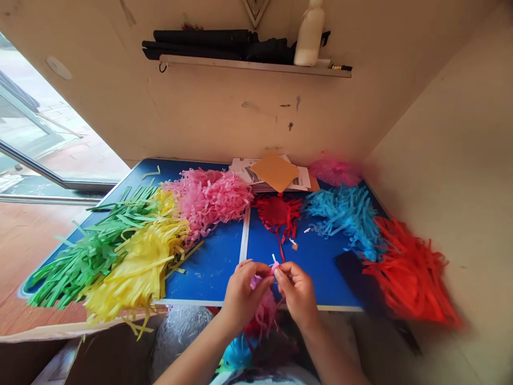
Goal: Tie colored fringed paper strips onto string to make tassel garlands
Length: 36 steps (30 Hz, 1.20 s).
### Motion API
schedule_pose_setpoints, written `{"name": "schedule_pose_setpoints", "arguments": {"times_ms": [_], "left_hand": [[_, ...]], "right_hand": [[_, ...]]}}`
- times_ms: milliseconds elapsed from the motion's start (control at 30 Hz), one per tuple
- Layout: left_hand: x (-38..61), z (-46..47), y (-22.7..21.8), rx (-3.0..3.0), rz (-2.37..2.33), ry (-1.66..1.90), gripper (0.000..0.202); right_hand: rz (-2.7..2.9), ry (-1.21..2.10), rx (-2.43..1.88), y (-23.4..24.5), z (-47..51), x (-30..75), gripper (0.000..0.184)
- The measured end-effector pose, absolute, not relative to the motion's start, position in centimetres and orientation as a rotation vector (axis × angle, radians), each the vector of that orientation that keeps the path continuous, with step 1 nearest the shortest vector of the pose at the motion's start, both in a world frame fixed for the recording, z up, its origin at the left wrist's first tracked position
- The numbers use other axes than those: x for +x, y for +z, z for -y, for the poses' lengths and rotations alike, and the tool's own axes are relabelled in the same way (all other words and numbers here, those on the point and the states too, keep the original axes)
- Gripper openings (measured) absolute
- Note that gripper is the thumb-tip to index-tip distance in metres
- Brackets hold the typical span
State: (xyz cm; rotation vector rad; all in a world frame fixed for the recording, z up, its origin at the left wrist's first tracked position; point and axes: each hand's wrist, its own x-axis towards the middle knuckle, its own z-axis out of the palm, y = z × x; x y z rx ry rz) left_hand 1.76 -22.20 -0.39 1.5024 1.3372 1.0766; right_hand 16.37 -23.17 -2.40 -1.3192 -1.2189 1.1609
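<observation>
The left hand [242,294] and right hand [296,294] pinch a pink tissue scrap [256,281] over a blue table [204,272]

Left to right: green tissue fringe [88,251], yellow tissue fringe [136,267], pink tissue fringe [208,198]; fingers of both hands clenched on the scrap, just above the table's near edge; red tissue fringe [276,214], blue tissue fringe [344,219], orange-red tissue fringe [409,272].

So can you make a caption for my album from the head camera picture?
The left hand and right hand pinch pink paper over a blue table heaped with colourful paper fringe.
</observation>
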Motion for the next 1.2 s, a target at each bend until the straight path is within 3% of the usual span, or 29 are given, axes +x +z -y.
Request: {"name": "schedule_pose_setpoints", "arguments": {"times_ms": [433, 533, 700, 833, 1200], "left_hand": [[1.8, 22.9, -2.0, 1.582, -1.462, 1.030, 0.013], [1.7, 23.1, -1.9, 1.476, -1.400, 1.099, 0.010], [1.2, 22.7, -1.5, 0.863, -1.036, 0.937, 0.028], [0.9, 22.3, -1.2, 0.507, -0.956, 0.936, 0.034], [1.0, 23.1, -0.8, 0.610, -0.968, 0.939, 0.034]], "right_hand": [[1.549, 0.650, -1.406, -3.0, 23.8, 15.5, 0.021], [1.456, 0.757, -1.428, -3.2, 23.3, 15.6, 0.024], [1.291, 1.072, -1.411, -3.0, 23.0, 16.5, 0.031], [1.341, 1.056, -1.421, -2.3, 24.2, 16.9, 0.034], [1.385, 1.166, -1.394, -1.4, 24.2, 16.9, 0.037]]}}
